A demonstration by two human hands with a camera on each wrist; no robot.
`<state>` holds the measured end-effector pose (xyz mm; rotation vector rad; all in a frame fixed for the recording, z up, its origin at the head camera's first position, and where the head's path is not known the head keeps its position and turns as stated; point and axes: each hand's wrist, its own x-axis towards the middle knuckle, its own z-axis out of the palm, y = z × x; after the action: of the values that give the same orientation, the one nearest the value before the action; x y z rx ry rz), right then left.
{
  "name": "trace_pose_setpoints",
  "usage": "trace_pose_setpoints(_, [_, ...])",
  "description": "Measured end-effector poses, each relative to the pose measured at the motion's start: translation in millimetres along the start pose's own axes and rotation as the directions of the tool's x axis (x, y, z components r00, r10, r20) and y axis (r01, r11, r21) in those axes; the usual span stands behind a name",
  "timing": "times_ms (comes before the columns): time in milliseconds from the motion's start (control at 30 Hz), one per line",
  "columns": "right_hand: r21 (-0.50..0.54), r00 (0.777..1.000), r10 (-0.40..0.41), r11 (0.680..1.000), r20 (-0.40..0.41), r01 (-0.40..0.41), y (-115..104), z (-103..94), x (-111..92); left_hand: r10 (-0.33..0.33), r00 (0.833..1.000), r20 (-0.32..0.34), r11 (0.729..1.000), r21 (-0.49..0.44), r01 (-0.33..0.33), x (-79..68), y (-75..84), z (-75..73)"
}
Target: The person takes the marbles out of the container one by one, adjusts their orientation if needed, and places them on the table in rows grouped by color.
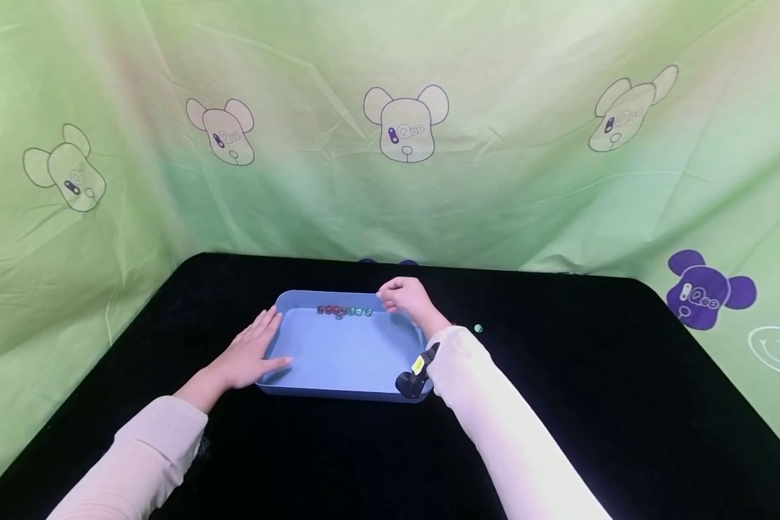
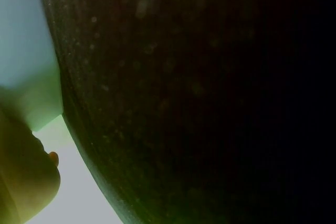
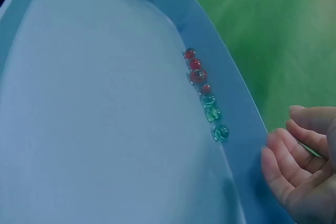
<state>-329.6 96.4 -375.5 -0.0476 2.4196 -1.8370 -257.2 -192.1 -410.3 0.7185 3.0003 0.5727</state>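
Note:
A shallow blue tray [image 1: 338, 361] lies before me. Glass marbles, several red [image 3: 197, 75] and 3 green [image 3: 212, 113], line up along its far wall. My left hand [image 1: 250, 354] rests on the tray's left rim with fingers straight and the thumb reaching over the inside; in the left wrist view only part of the hand [image 2: 31, 177] shows at the lower left. At the far right corner is my right hand [image 1: 408, 297], its fingers loosely bent beside the rim. The right wrist view shows no marble between these fingers [image 3: 289, 161].
Right of the tray, a green marble [image 1: 478, 328] lies on the black tablecloth [image 1: 559, 375]. A small reddish thing [image 1: 453, 324] shows partly behind my right wrist. A green printed curtain [image 1: 299, 202] hangs behind and along the sides of the table.

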Motion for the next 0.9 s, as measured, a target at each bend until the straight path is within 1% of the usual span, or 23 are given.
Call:
trace_pose_setpoints(333, [-0.065, 1.0, -0.017, 0.998, 0.005, 0.017, 3.3, 3.2, 6.9, -0.015, 1.0, 0.021, 1.0, 0.002, 0.015, 0.4, 1.6, -0.9])
trace_pose_setpoints(533, [-0.084, 0.999, -0.034, 0.996, 0.004, 0.034, 3.2, 3.4, 8.5, -0.013, 1.0, 0.027, 1.0, -0.007, 0.013, 0.4, 1.4, -0.9])
trace_pose_setpoints(733, [-0.147, 0.999, -0.049, 0.988, 0.015, 0.051, 6.7, 4.3, 6.7, -0.013, 0.999, 0.031, 1.0, -0.009, 0.014, 0.5, 0.3, 0.1])
trace_pose_setpoints(900, [-0.142, 0.997, -0.077, 0.987, 0.032, 0.081, 8.5, 6.8, 7.0, -0.017, 1.0, 0.025, 1.0, -0.003, 0.018, 0.7, 0.0, -1.4])
